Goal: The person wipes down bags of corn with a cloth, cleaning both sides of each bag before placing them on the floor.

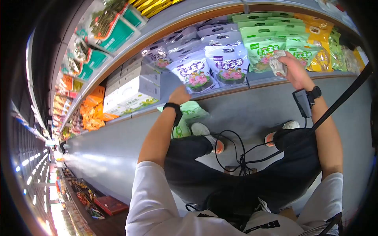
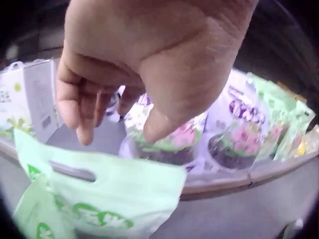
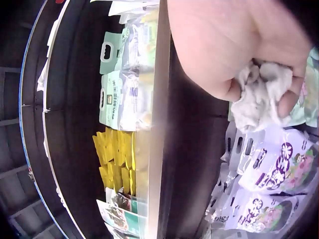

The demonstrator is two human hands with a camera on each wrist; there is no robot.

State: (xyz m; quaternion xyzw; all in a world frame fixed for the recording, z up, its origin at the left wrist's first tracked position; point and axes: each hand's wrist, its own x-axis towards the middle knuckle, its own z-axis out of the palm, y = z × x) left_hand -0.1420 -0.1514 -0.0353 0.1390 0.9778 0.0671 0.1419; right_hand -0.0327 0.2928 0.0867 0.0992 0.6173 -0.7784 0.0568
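At 2 o'clock the right hand pinches a cloth; at 12, I can't tell whether the left hand grips the tilted purple bag; best steady its base

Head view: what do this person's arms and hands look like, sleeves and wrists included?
The sleeves are short and white. The left hand has a black wristband; the right hand has a black wrist strap, a dark boxy device and a thin cable there. Neither wears a glove.
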